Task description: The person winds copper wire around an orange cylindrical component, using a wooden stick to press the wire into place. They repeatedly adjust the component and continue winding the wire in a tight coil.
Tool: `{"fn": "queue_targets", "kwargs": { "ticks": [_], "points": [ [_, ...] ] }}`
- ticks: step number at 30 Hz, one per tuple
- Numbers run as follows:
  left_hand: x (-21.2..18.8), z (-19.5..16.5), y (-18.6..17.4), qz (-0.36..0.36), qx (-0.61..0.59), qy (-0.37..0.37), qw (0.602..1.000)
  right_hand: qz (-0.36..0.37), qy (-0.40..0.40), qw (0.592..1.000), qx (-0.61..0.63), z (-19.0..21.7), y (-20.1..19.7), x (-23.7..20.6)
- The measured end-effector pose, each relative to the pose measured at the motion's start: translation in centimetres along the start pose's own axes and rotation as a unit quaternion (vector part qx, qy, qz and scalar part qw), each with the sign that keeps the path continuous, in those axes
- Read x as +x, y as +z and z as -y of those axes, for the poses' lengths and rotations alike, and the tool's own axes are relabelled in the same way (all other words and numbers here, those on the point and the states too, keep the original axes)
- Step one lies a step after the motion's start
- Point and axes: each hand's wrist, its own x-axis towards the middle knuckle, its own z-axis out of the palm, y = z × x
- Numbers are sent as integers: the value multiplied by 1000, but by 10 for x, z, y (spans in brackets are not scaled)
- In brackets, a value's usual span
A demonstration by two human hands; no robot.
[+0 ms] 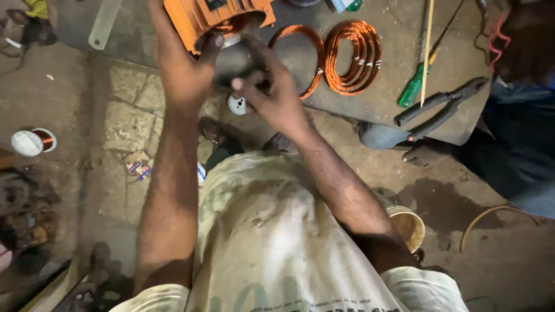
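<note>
My left hand (pixel 182 69) grips the lower end of an orange ribbed motor housing (pixel 202 14) held up at the top of the head view. My right hand (pixel 274 92) is closed on a dark round part (pixel 240 60) at the housing's open end, fingers pinched against it. Copper winding shows inside the housing near my left thumb. Both forearms reach up from my pale stained shirt.
Two copper wire coils (pixel 347 55) lie on a grey slab (pixel 381 104), with a green-handled screwdriver (pixel 413 86), a thin stick and black pliers (pixel 442 107). Another person sits at the right, a foot (pixel 425 153) by the slab. A wire spool (pixel 32 141) lies left, a yellow cup (pixel 407 225) by my right elbow.
</note>
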Motion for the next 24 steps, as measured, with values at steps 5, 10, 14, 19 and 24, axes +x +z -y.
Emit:
{"fn": "queue_targets", "kwargs": {
  "ticks": [5, 10, 14, 19, 24],
  "points": [
    [2, -5, -4, 12, 75, 2, 997, 21, 67, 985, 159, 7, 14, 0],
    [8, -9, 5, -31, 142, 51, 988, 32, 55, 962, 266, 9, 23, 4],
    [10, -10, 3, -24, 180, 32, 983, 23, 61, 950, 305, 7, 28, 3],
    [8, -8, 1, -7, 138, 49, 989, -5, 54, 926, 375, -4, 37, 4],
    [7, -7, -2, 2, 144, 41, 989, -34, 65, 907, 415, -20, 33, 12]
  ]
}}
